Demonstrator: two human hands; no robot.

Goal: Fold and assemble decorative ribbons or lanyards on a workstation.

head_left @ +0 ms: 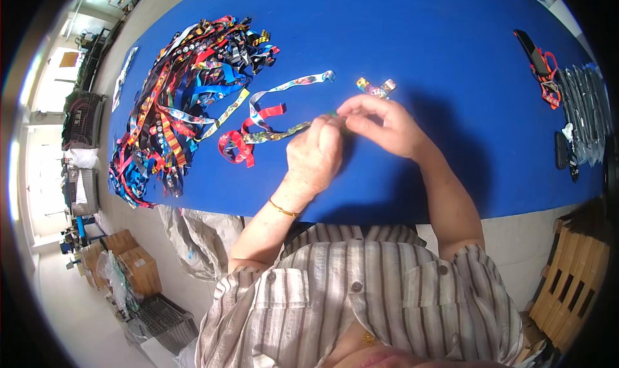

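My left hand [315, 152] is closed around a green patterned lanyard [274, 136], whose loose part trails leftward over the table. My right hand [390, 123] meets it at the fingertips, bent in a pinch; a bit of green shows between the hands, but what the right fingers hold is hidden. Left of my hands lie a red strap [237, 150] and a light blue printed strap [258, 113], curled close together. Just beyond the right hand rests a small folded multicoloured strap [376, 88]. A big heap of printed lanyards [187, 90] covers the table's left side.
On the right of the blue table [412, 32] are a stack of dark items in clear plastic [583, 110], orange-handled scissors [551, 87], a dark phone-like object [530, 49] and a small black object [561, 150]. Cardboard boxes [138, 265] and a wooden pallet [570, 271] stand on the floor.
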